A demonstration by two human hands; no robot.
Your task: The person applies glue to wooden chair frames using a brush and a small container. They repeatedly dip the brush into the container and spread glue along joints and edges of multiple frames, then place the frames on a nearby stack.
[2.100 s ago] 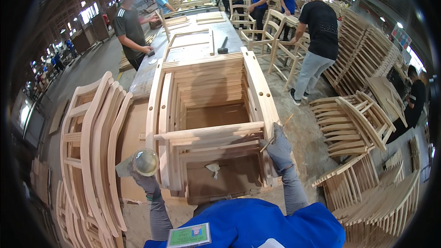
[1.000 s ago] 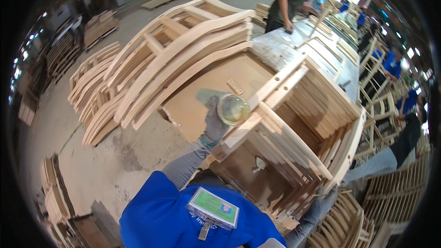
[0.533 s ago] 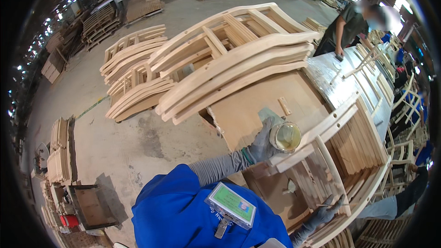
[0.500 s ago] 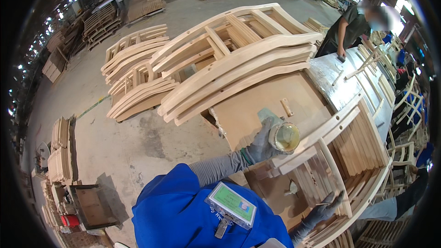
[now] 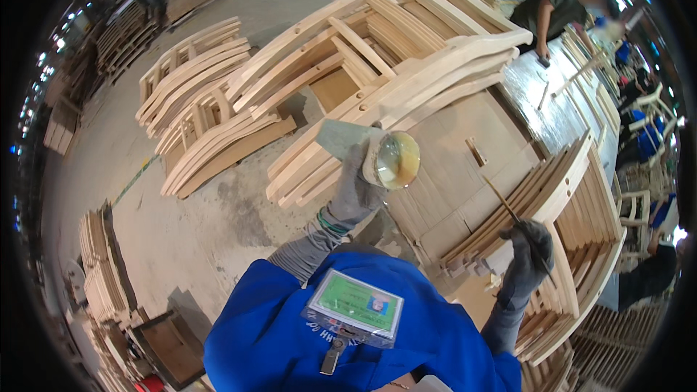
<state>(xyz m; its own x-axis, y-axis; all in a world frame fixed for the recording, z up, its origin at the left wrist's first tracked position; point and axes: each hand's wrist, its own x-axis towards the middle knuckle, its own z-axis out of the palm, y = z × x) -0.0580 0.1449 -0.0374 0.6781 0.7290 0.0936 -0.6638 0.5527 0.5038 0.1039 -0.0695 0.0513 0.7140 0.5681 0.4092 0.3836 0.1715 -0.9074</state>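
My left hand (image 5: 356,185), in a grey glove, is closed round a clear cup (image 5: 393,161) with yellowish liquid in it. A flat grey-green sheet (image 5: 341,139) sticks out beside that cup, apparently under the same hand. Gloved in grey too, my right hand (image 5: 528,250) grips a thin stick (image 5: 501,196) that points up and left; whether its tip bears bristles I cannot tell. Just by the right hand stand stacked curved wooden frames (image 5: 559,196). Past the cup lies a larger stack of pale wooden frames (image 5: 406,91).
Brown cardboard (image 5: 457,145) covers the surface between the stacks, with a small wooden piece (image 5: 475,152) on it. Farther right, a person (image 5: 552,11) works at a shiny table (image 5: 534,76). More frame stacks (image 5: 192,72) stand left on the concrete floor (image 5: 174,239).
My left hand has moved left and up with the cup. The right hand has risen from among the wooden frames, and a thin stick now shows in it. The view has shifted.
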